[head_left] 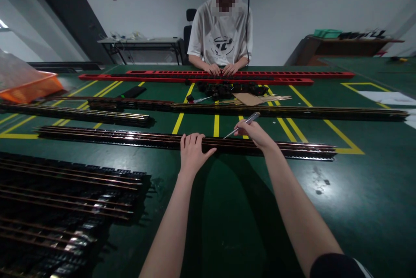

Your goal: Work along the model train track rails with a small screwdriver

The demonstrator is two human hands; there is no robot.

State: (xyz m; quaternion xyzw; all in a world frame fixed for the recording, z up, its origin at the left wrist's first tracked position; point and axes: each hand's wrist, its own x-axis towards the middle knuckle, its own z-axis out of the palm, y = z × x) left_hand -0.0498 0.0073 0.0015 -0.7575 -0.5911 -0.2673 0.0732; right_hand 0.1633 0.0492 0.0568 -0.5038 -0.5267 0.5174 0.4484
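Note:
A long black rail with copper-coloured strips (149,138) lies across the green table in front of me. My left hand (192,150) grips the rail near its middle, with the fingers bent over the top and the thumb stretched out along the near side. In my right hand (253,133) is a slim screwdriver (251,117) with a pale, see-through-looking handle, held tilted between thumb and fingers. Its thin metal shaft points down to the left, and the tip is at the top of the rail, just right of my left hand; contact cannot be made out.
Similar rails lie stacked at lower left (65,191) and behind (292,111). Farther back are red frames (195,78), a dark pile of parts (227,90), cardboard (248,98) and an orange basket (42,85). A co-worker (221,31) sits opposite, hands at the red frames.

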